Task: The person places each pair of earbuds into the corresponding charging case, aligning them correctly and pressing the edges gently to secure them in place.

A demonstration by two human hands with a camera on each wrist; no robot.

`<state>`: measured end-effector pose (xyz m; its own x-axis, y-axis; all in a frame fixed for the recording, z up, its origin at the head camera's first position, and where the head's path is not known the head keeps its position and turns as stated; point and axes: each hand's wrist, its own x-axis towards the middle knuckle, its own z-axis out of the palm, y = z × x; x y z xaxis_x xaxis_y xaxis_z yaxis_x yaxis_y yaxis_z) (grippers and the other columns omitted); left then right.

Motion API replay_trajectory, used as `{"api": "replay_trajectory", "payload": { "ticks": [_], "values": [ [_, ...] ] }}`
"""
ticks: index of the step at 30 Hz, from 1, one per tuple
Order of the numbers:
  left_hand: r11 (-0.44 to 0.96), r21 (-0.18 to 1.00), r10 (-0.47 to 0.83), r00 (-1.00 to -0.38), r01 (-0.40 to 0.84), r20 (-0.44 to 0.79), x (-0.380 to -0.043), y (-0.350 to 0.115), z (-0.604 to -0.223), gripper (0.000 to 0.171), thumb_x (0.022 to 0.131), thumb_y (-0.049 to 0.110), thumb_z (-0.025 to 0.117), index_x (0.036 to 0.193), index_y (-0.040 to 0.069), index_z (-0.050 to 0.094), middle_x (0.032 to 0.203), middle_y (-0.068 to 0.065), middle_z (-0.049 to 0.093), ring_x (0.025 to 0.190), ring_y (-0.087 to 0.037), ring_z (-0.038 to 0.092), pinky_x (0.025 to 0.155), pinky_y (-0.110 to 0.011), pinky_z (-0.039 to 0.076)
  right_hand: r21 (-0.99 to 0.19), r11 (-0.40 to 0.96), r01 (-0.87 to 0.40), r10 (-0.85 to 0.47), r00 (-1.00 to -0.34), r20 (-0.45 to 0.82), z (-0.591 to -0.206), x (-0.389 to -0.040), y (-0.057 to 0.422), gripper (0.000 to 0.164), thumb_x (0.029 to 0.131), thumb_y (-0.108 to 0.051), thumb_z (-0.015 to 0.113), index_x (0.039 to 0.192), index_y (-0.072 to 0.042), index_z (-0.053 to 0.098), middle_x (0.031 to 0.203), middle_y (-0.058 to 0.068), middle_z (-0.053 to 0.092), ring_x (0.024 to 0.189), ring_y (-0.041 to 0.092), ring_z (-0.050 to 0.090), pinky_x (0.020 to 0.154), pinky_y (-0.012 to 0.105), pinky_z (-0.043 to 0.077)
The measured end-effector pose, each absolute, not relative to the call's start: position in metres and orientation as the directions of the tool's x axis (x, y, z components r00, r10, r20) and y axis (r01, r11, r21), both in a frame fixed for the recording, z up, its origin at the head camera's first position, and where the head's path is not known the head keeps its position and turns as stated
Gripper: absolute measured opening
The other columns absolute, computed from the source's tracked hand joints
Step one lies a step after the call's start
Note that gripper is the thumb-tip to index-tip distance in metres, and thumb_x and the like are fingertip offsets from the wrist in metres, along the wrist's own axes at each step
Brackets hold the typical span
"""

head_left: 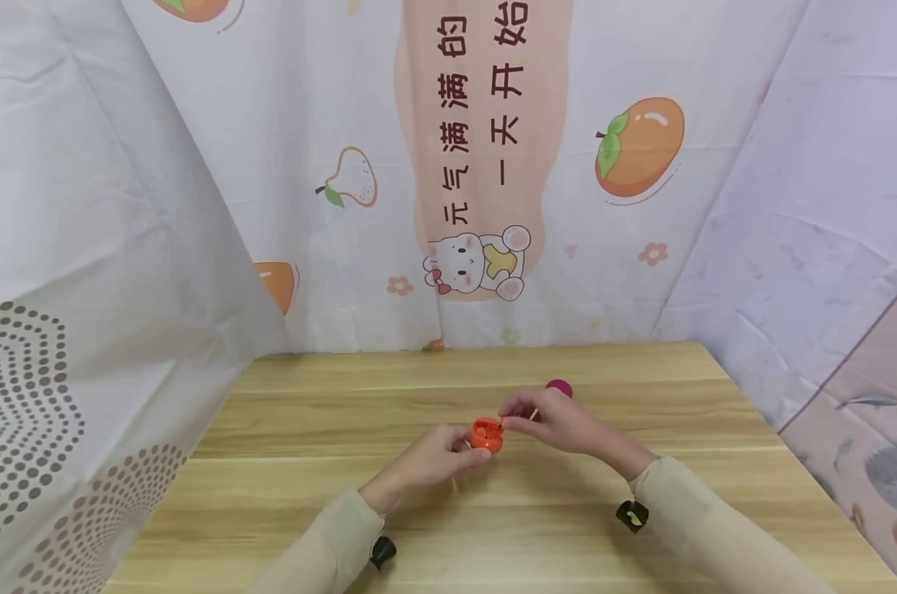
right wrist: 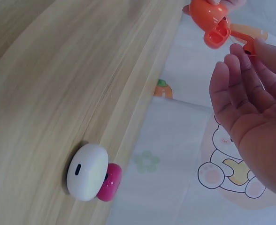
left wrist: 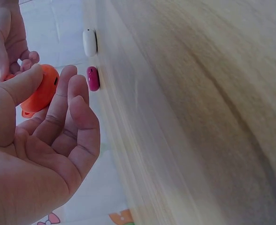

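Observation:
My left hand (head_left: pixel 436 455) grips a glossy orange earbud case (head_left: pixel 487 441) between thumb and fingers, above the wooden table. Its lid stands up, and the compartments inside show in the head view. In the left wrist view the thumb presses one side of the case (left wrist: pixel 45 89), with the other fingers curled behind it. My right hand (head_left: pixel 559 421) pinches an orange earbud (right wrist: pixel 247 42) by thumb and fingertip, right beside the case. In the right wrist view the earbud's stem points toward the case (right wrist: pixel 207 16), and the remaining fingers are loosely bent.
A white case (right wrist: pixel 87 171) and a magenta case (right wrist: pixel 111 183) lie side by side on the table (head_left: pixel 329 396), behind my right hand. In the head view that hand mostly hides the white one. A printed curtain (head_left: pixel 344 272) hangs at the table's back edge.

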<state>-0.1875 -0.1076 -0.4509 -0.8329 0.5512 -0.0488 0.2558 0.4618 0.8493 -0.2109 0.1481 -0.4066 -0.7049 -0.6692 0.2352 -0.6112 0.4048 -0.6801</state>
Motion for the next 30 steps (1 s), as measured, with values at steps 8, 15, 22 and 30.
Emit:
{"api": "replay_trajectory", "payload": {
  "ticks": [8,15,22,30],
  "values": [
    [0.458,0.852,0.553,-0.832,0.252,-0.052,-0.189,-0.107,-0.450,0.021,0.098,0.037,0.069,0.106,0.018,0.072,0.075,-0.017,0.065,0.055,-0.005,0.045,0.049,-0.022,0.036,-0.681,0.366,-0.635,-0.694,-0.673,0.255,-0.411,-0.211,0.145,0.010,0.099,-0.016,0.069,0.107,-0.012,0.072,0.088,-0.011,0.069,0.074,0.013,0.062,0.066,0.031,0.055],
    [0.442,0.872,0.546,-0.834,0.211,-0.075,-0.186,-0.104,-0.448,0.021,0.099,0.035,0.069,0.110,0.017,0.073,0.082,-0.019,0.069,0.061,-0.009,0.050,0.053,-0.024,0.040,-0.696,0.358,-0.622,-0.690,-0.679,0.251,-0.416,-0.212,0.142,0.011,0.099,-0.016,0.069,0.107,-0.010,0.072,0.089,-0.007,0.071,0.075,0.018,0.065,0.066,0.029,0.055],
    [0.441,0.871,0.548,-0.833,0.214,-0.073,-0.187,-0.103,-0.449,0.022,0.099,0.035,0.068,0.110,0.017,0.073,0.079,-0.021,0.068,0.057,-0.007,0.047,0.050,-0.023,0.037,-0.709,0.384,-0.592,-0.670,-0.707,0.227,-0.418,-0.212,0.138,0.011,0.098,-0.020,0.071,0.103,-0.011,0.072,0.085,-0.002,0.072,0.074,0.009,0.062,0.065,0.026,0.054],
    [0.452,0.859,0.553,-0.831,0.241,-0.058,-0.189,-0.104,-0.451,0.021,0.099,0.035,0.068,0.108,0.017,0.073,0.076,-0.020,0.066,0.055,-0.006,0.045,0.049,-0.022,0.036,-0.716,0.387,-0.581,-0.659,-0.718,0.226,-0.421,-0.214,0.139,0.009,0.098,-0.021,0.070,0.101,-0.012,0.073,0.085,0.003,0.072,0.072,0.008,0.060,0.063,0.026,0.053]
  ]
}}
